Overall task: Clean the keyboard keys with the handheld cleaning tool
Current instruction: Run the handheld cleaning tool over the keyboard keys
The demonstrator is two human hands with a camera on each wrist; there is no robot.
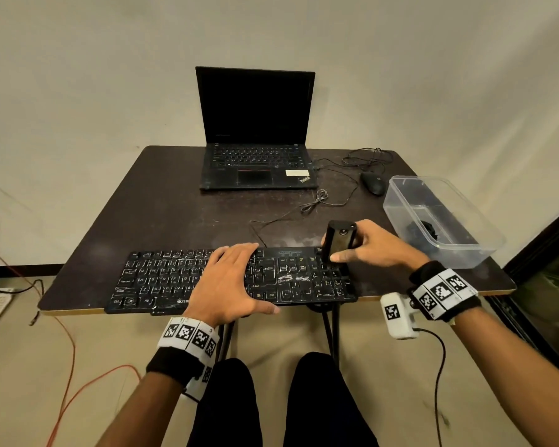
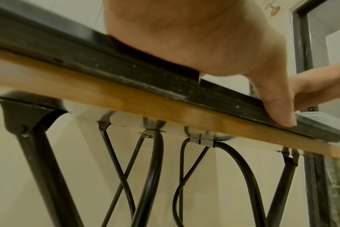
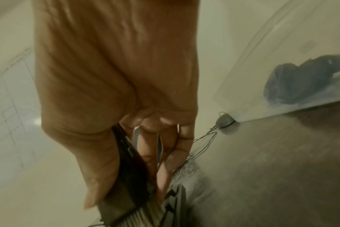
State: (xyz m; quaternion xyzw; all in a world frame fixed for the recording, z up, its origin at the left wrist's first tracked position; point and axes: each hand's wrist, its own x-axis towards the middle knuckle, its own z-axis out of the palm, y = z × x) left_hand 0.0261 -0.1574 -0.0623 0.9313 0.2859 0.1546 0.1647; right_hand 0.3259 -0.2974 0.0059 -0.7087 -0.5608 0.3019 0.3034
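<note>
A black keyboard lies along the near edge of the dark table. My left hand rests flat on its middle keys, fingers straight; in the left wrist view the thumb presses the keyboard's front edge. My right hand grips a black handheld cleaning tool upright over the number pad at the keyboard's right end. In the right wrist view the tool sits between thumb and fingers, its pale bristles down on the keys.
An open black laptop stands at the back of the table, with a black mouse and loose cables to its right. A clear plastic box holding a dark object sits at the right edge. Table legs are below.
</note>
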